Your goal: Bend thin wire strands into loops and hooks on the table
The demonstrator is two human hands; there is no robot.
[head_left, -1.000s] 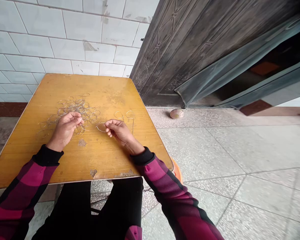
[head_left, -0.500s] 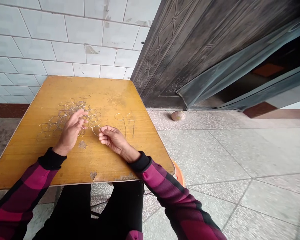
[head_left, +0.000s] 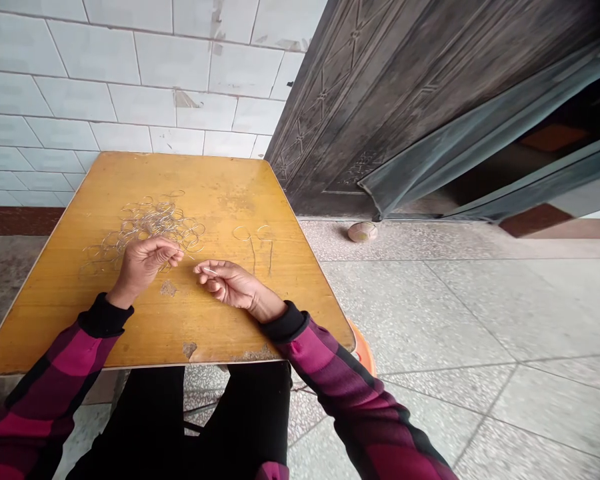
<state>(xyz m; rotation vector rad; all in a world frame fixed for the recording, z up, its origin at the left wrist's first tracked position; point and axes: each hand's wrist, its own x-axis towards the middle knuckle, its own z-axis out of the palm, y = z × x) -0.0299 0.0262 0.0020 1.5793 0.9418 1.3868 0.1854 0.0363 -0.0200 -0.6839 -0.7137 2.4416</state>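
A thin wire [head_left: 187, 255] is pinched in the left hand [head_left: 146, 264], its length pointed toward the right hand [head_left: 231, 284], where a pale strand [head_left: 210, 270] is gripped; whether these are 1 wire cannot be told. The wire pile [head_left: 153, 223] is found just beyond the left hand, the nearer.

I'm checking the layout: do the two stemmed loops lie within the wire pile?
No, the stemmed loops lie apart on the table, to the right of the pile.
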